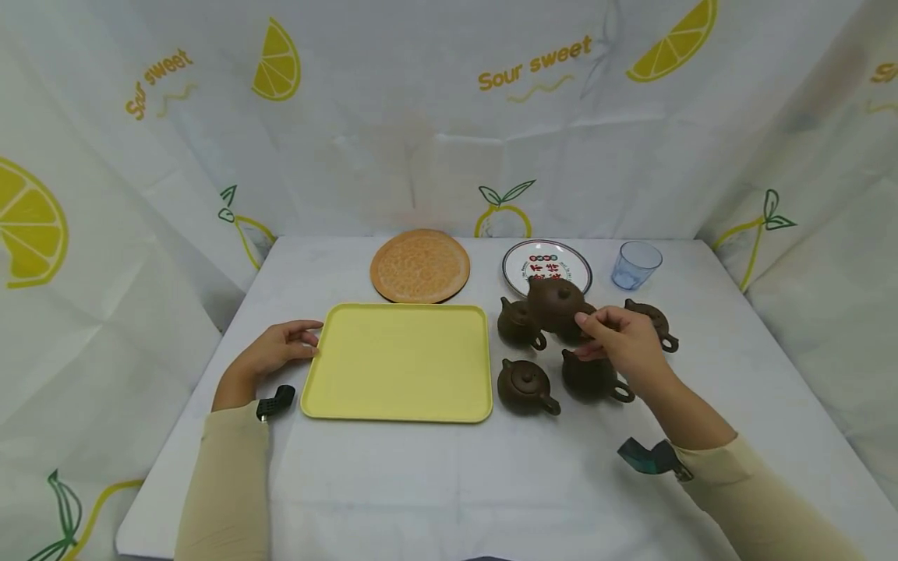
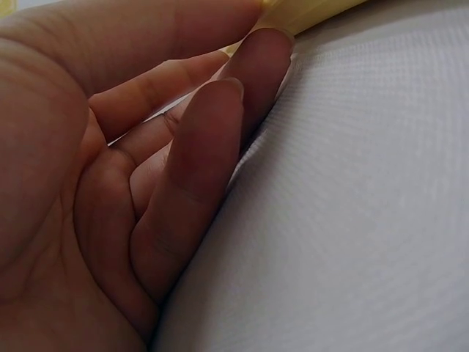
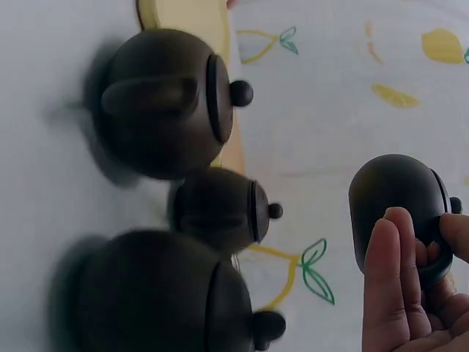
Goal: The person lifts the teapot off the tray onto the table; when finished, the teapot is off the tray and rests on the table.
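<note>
My right hand grips a dark brown teapot by its handle and holds it raised over the others. In the right wrist view, the held teapot is off the table, with thumb and fingers around the handle. Below and around it stand similar lidded teapots: one at the back left, one at the front left, another under my hand and one at the right. My left hand lies at the left edge of a yellow tray, fingers loosely bent, fingertips at its rim.
Behind the tray lies a round tan board. A white plate with red print sits behind the teapots, and a blue clear glass stands right of it. A lemon-print curtain hangs at the table's far edge.
</note>
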The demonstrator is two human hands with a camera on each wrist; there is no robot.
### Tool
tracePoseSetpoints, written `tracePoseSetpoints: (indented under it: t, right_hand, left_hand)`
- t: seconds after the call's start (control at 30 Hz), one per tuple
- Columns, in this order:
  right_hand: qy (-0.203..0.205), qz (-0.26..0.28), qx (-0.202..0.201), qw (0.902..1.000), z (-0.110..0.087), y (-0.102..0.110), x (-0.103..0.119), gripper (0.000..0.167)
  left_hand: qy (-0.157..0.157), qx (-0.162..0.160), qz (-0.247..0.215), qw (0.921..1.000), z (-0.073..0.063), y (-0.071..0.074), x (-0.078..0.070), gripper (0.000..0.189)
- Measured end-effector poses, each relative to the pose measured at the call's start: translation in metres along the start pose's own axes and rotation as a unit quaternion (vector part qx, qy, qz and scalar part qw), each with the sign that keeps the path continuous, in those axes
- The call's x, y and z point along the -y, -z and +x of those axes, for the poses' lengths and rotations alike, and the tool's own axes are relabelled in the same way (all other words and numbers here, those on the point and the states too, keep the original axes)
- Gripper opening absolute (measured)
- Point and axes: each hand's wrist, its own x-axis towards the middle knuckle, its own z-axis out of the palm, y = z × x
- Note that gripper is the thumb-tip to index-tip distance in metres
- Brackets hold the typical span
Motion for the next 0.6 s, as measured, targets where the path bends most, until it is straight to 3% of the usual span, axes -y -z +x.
tracePoseSetpoints:
  t: [0.27,0.6]
  right_hand:
    - [0.022,-0.008,-0.041,0.9989,-0.016,0.055,-0.027,0.034]
    - [-0.031,-0.089,-0.076,0.9926,-0.05,0.101,-0.073,0.035]
  left_hand:
    - [0.001,0.001,-0.001,1.0,-0.001,0.001,0.001,0.062]
    - [0.007,0.008,-0.008,0.9999,-0.002,0.0,-0.006,0.063]
